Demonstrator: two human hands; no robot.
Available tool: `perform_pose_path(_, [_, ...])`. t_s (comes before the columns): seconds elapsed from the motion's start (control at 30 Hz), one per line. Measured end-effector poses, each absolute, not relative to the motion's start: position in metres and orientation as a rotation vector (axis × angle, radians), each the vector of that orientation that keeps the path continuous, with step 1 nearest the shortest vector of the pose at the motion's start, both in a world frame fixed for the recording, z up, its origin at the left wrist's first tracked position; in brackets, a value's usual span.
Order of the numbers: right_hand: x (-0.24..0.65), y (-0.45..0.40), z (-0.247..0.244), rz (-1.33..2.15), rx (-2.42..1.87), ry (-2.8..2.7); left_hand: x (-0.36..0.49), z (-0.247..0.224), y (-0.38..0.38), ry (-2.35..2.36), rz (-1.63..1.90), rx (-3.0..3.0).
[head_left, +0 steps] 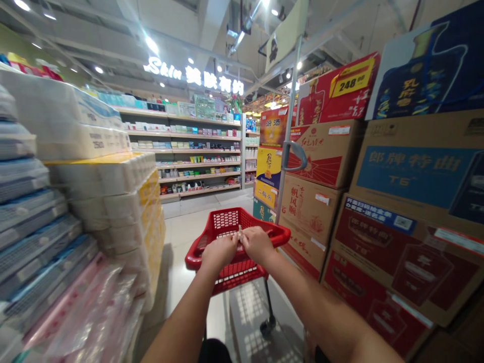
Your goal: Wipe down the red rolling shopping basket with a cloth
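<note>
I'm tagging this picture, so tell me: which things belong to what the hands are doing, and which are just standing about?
In use:
- left hand and right hand, together over the cart
- small pale thing between them, too small to identify
- red cart

Just around:
- stacked boxes
- wrapped packs
- metal pole
- shelves

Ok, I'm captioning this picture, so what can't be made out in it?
In the head view:
Pale item between left hand and right hand: too small, partly covered.
Red cart: part of inside behind the hands.
Shelf goods: labels too small.
Blue box, top right: cut off by the right edge.
</note>
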State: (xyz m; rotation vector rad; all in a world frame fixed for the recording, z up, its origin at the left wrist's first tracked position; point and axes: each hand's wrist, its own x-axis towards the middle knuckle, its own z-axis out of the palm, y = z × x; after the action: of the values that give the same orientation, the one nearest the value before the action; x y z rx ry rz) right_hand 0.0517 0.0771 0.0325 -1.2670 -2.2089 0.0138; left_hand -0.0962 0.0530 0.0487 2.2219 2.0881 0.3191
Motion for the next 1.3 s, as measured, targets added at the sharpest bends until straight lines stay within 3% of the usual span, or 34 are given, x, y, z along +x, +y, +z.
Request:
perform_pose_path(0.1, [0.065, 0.079, 0.03, 0.177, -1.068, -2.176, -0.095, 0.048, 0.053, 2.114, 0.369, 2.137])
perform_pose_path(0.23, [0.069, 0.1, 0.042, 0.3, -1.408, -2.169, -0.089, 0.044, 0.055, 2.092, 0.417, 2.131])
perform_pose_path(0.37, [0.064, 0.107, 0.04, 0.226, -1.559, -2.12, -0.084, 0.043, 0.06, 2.106, 0.439, 2.089])
perform_pose_path(0.6, [0.078, 0.086, 0.025, 0.111, -1.241, -2.125, -0.089, 0.044, 0.062, 2.122, 0.429, 2.061])
perform_pose_path(0.83, [0.06, 0.106, 0.043, 0.011, -1.691, -2.262, -0.088, 0.047, 0.057, 2.118, 0.372, 2.084])
perform_pose_path(1.07, [0.056, 0.072, 0.029, -0.078, -1.326, -2.326, -0.112, 0.047, 0.046, 2.149, 0.322, 2.092])
perform_pose_path(1.3, [0.042, 0.099, 0.048, -0.104, -1.413, -2.637, -0.121, 0.049, 0.036, 2.121, 0.306, 2.165])
